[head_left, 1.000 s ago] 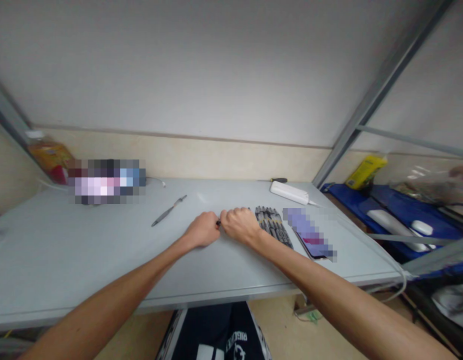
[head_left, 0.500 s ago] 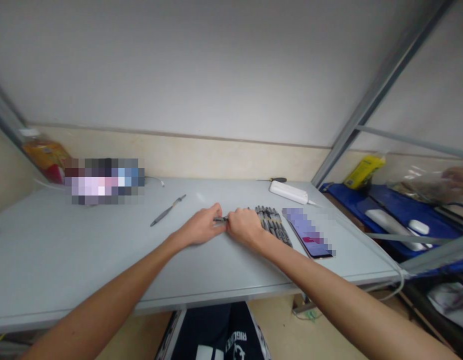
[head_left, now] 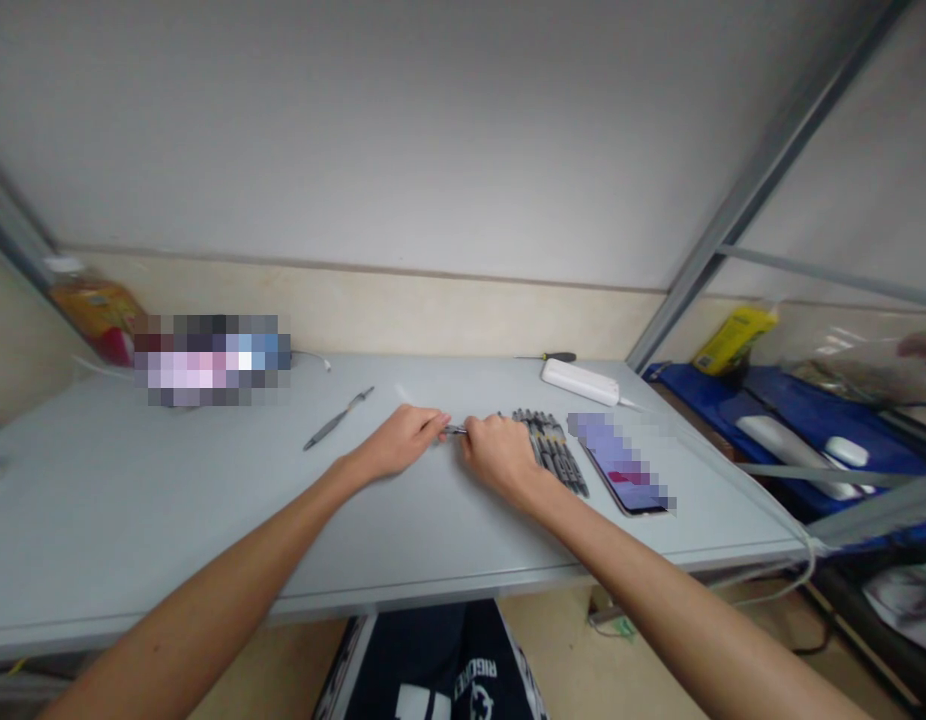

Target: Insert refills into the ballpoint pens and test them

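Observation:
Over the middle of the grey desk (head_left: 230, 520), my left hand (head_left: 403, 440) and my right hand (head_left: 499, 452) meet around one dark pen (head_left: 455, 430). My left fingers pinch its left end, and my right fist covers the other end. A short stretch of the pen shows between the two hands. To the left, a separate grey pen (head_left: 335, 420) lies slanted on the desk. Right beside my right hand sits a row of several dark pens (head_left: 559, 455), partly hidden by that hand.
A phone (head_left: 620, 465) lies right of the pen row. Behind are a white power strip (head_left: 581, 382) and a screwdriver (head_left: 559, 357). A bottle (head_left: 99, 310) stands at the far left. Beyond the metal frame, another person's hand (head_left: 920, 346) shows near a plastic bag.
My left fingers have closed from a wider spread onto the pen's left end. The other person's hand at the far right has moved right. The view has shifted slightly.

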{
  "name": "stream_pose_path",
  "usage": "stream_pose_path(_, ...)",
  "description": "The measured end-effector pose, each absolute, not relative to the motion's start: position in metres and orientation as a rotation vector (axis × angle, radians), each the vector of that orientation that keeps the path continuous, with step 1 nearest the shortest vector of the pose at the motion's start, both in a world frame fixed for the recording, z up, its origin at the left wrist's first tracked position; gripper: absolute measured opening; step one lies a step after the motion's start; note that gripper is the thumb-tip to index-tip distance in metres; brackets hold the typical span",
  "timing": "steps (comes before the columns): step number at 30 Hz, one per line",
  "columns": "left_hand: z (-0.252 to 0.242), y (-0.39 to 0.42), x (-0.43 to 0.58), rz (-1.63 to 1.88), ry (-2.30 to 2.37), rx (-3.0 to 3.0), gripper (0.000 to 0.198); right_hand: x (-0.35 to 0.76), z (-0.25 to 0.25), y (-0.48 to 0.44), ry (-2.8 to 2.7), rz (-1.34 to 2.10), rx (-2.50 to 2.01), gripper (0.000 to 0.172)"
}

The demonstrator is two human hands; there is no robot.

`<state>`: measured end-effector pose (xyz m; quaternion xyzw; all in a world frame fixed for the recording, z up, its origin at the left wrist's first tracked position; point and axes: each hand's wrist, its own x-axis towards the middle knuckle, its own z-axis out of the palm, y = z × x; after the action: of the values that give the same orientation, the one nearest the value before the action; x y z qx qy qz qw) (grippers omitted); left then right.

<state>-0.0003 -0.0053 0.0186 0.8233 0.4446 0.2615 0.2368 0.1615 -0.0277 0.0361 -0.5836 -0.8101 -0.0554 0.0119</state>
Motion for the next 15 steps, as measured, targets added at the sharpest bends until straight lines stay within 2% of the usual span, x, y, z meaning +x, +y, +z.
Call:
stream_pose_path(4,0.013,-0.002,-0.002,0.909,1.094,2.08,0.03,0.166,0.036,-0.025,-2.481,-0.172,-1.85,0.034)
stream_pose_path(8,0.006,0.005,-0.006,1.029,0.996,1.877,0.025,0.174,0.037,-0.017,-2.51,-0.025,-1.679,0.039)
stream_pose_path(11,0.006,0.008,-0.007,1.071,0.971,1.8,0.025,0.18,0.04,-0.011,-2.562,0.072,-1.491,0.033)
stream_pose_path(15,0.006,0.009,-0.006,1.081,0.943,1.676,0.03,0.183,0.044,-0.009,-2.533,0.071,-1.385,0.015)
